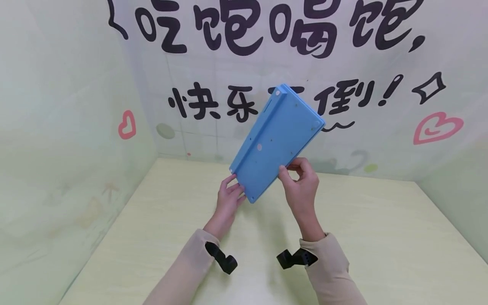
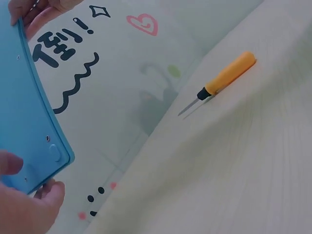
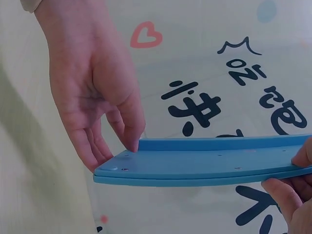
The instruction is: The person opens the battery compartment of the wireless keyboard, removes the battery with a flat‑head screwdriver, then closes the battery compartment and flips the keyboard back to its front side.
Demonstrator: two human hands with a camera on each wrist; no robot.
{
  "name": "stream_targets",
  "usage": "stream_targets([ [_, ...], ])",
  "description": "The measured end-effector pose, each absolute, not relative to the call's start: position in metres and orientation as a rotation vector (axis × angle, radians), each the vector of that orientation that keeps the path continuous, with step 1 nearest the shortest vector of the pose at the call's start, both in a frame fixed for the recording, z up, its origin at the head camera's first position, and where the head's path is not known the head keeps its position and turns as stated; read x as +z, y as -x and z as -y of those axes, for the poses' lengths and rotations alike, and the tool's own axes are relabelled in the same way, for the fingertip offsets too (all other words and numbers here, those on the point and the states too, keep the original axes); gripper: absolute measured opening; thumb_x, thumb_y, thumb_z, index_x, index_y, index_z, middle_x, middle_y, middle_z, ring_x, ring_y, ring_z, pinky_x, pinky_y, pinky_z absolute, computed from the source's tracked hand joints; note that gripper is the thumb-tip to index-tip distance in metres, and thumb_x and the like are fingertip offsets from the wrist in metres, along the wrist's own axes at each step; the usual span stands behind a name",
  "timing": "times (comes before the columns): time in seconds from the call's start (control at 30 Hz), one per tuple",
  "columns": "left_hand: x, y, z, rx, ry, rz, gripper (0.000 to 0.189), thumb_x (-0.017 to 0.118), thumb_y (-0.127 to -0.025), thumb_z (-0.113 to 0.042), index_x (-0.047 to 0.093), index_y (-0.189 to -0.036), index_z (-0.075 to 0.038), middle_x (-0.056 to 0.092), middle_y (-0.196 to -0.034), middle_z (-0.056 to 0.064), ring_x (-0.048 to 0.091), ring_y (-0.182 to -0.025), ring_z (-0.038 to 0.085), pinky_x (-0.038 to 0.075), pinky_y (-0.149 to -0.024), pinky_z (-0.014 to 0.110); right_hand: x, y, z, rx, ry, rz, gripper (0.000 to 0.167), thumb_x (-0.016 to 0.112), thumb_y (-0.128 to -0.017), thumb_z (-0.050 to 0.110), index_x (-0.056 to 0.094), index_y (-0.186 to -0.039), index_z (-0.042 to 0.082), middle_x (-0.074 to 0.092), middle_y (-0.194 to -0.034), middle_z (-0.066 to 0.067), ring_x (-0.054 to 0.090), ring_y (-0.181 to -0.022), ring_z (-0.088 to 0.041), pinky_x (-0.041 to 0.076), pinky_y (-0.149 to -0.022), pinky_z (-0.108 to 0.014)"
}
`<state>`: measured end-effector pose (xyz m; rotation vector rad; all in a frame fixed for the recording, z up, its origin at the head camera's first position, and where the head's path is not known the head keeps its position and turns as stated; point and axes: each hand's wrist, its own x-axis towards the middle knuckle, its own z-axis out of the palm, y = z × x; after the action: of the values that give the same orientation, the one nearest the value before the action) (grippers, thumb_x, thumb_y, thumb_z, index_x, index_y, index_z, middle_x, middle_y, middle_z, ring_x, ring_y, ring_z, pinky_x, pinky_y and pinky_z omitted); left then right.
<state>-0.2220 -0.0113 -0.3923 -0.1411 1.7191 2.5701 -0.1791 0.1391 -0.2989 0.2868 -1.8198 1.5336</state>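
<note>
Blue panel (image 2: 34,112) at far left, partly cropped, tilted, wall (image 2: 117,102) behind it. Small screw points and a round raised foot near its lower corner. Left hand (image 2: 29,207) at bottom left has one digit over the face, another at the lower edge. Right hand (image 2: 46,12), cropped up top, grips the panel edge. Orange-handled tool (image 2: 229,74) lies on pale table (image 2: 243,170), well apart from both hands: black collar, slim metal shaft, tip toward the wall. Wall print includes black characters, wavy line, pink heart.

Blue panel (image 2: 27,112): far face hidden, left-wrist view's left edge cuts it off.
</note>
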Motion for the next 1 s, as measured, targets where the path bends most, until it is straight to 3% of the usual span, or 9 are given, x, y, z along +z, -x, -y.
stream_targets([
  [0.3,-0.395,0.228,0.016,2.662,0.016,-1.479,0.053,0.045,-0.092,0.005,0.024,-0.138,-0.012,0.038,-0.131,0.025,0.041,-0.12,0.039,0.037,-0.097,0.042,-0.287,0.174,-0.137,1.574,-0.265,1.79,0.008,0.053,-0.08,-0.011,0.052,-0.087,-0.015,0.055,-0.085,-0.022,0.055,-0.076,-0.013,0.049,-0.058,-0.018],
  [0.67,-0.39,0.221,0.038,2.679,-0.025,-1.51,0.052,0.051,-0.087,0.012,0.036,-0.132,-0.01,0.051,-0.105,0.014,0.056,-0.091,0.022,0.049,-0.078,0.029,-0.311,0.189,-0.151,1.725,-0.276,1.703,0.01,0.057,-0.083,-0.004,0.053,-0.091,-0.009,0.054,-0.086,-0.011,0.057,-0.075,-0.019,0.053,-0.059,-0.029],
  [1.0,-0.37,0.211,0.058,2.668,-0.015,-1.516,0.049,0.051,-0.087,0.012,0.041,-0.128,-0.013,0.052,-0.098,0.011,0.058,-0.08,0.018,0.049,-0.075,0.026,-0.311,0.188,-0.153,1.854,-0.245,1.684,0.013,0.057,-0.085,-0.003,0.051,-0.095,-0.01,0.051,-0.089,-0.012,0.056,-0.076,-0.019,0.053,-0.064,-0.033],
])
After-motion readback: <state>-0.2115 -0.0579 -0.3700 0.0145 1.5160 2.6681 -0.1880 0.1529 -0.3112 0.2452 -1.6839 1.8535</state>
